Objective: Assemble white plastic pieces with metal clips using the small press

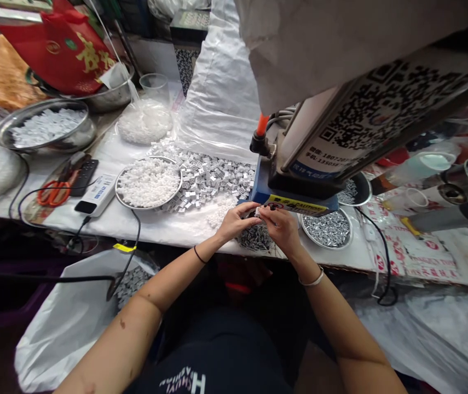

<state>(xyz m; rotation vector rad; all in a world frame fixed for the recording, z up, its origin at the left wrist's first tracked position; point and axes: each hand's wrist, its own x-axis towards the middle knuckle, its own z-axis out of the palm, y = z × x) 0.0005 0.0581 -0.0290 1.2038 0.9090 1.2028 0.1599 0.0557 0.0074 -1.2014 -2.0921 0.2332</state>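
Both hands meet at the front of a blue press (260, 183) with a yellow caution label. My left hand (237, 221) is closed, thumb and fingers pinched around something small beside the other hand. My right hand (281, 225) is closed too, its fingertips at a small whitish piece (257, 211). What each hand grips is too small to name. Below them lies a pile of dark metal pieces (254, 239). White beads (219, 212) are heaped left of the hands, near many small grey-white blocks (213, 175).
A bowl of white beads (149, 183) stands left, a bowl of metal pins (327, 229) right. Further left are orange scissors (54, 192), a white power bank (96, 196) and a metal bowl (88, 128). Black cables (381, 246) cross the table edge.
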